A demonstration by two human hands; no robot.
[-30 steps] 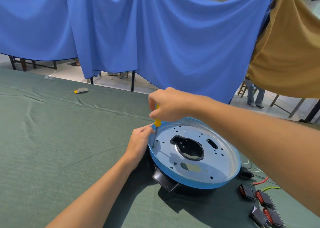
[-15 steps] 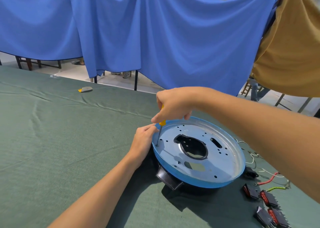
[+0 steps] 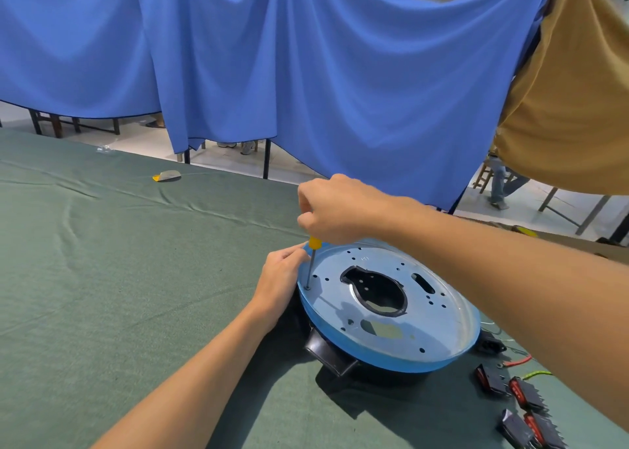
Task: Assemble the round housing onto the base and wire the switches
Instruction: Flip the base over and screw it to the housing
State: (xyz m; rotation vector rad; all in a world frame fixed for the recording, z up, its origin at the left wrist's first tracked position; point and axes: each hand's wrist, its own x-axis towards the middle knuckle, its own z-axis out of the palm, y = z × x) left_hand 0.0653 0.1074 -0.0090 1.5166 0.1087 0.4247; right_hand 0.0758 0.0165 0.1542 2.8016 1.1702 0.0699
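A round metal plate with a blue rim [image 3: 391,353] lies on a black housing [image 3: 332,355] on the green cloth. My right hand [image 3: 335,208] grips a yellow-handled screwdriver [image 3: 312,261], held upright with its tip in a hole at the plate's left edge. My left hand [image 3: 279,280] rests against the plate's left rim, its fingertips pinching near the screwdriver shaft. Several black switches with red rockers [image 3: 520,401] lie at the lower right beside red and green wires [image 3: 526,367].
The green cloth covers the table [image 3: 102,295]. A small grey and yellow object [image 3: 167,176] lies far back on the left. Blue drapes [image 3: 306,74] and a tan cloth [image 3: 575,108] hang behind the table's far edge. A person's legs [image 3: 500,184] show at the far right.
The view has shifted slightly. My right hand has turned on the screwdriver handle, which stays upright in the same hole. My left hand stays at the rim.
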